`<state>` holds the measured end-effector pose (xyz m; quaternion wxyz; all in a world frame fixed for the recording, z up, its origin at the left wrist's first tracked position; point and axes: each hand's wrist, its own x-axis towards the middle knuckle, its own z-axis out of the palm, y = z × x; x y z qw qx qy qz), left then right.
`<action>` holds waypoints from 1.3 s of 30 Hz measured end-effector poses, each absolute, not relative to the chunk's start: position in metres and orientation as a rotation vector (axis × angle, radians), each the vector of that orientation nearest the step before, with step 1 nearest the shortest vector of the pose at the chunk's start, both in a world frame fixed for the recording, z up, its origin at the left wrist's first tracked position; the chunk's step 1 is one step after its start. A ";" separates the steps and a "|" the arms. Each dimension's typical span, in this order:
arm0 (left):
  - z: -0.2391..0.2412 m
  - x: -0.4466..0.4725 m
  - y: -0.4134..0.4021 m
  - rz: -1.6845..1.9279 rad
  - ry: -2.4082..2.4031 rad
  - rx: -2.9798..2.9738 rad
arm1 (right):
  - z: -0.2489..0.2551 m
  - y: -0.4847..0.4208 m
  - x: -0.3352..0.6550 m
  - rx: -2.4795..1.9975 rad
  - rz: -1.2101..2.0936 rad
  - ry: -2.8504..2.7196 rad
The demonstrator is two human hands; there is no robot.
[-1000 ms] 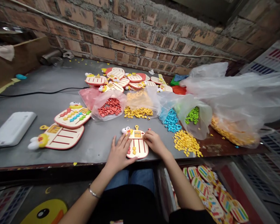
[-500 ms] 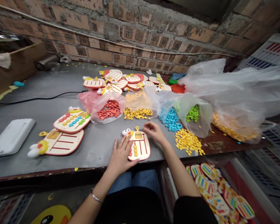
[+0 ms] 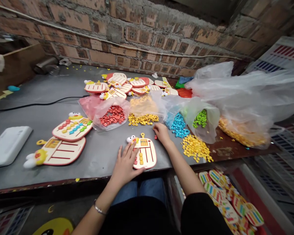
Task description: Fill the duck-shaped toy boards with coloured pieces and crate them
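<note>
Partly beneath the left fingers (image 3: pixel 129 152) lies the slotted board (image 3: pixel 147 158).

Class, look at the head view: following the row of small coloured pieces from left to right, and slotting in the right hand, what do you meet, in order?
Red pieces → yellow pieces → right hand → blue pieces → green pieces → bagged orange-yellow pieces.
</note>
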<state>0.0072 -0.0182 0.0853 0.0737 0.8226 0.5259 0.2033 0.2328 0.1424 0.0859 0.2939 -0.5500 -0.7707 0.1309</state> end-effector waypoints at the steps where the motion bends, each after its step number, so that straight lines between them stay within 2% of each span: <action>1: 0.085 0.007 -0.018 0.611 1.580 2.468 | 0.088 0.138 0.232 -1.440 0.386 -2.036; 12: 0.086 0.007 -0.018 0.631 1.569 2.465 | 0.113 0.084 0.222 -1.198 0.882 -2.059; 24: 0.085 0.007 -0.018 0.612 1.591 2.460 | 0.091 0.060 0.228 -1.149 0.660 -2.104; 34: 0.079 0.005 -0.016 0.635 1.566 2.474 | 0.095 0.055 0.189 -0.987 0.755 -2.209; 39: 0.080 0.005 -0.016 0.646 1.561 2.485 | 0.112 0.056 0.208 -0.826 0.986 -2.206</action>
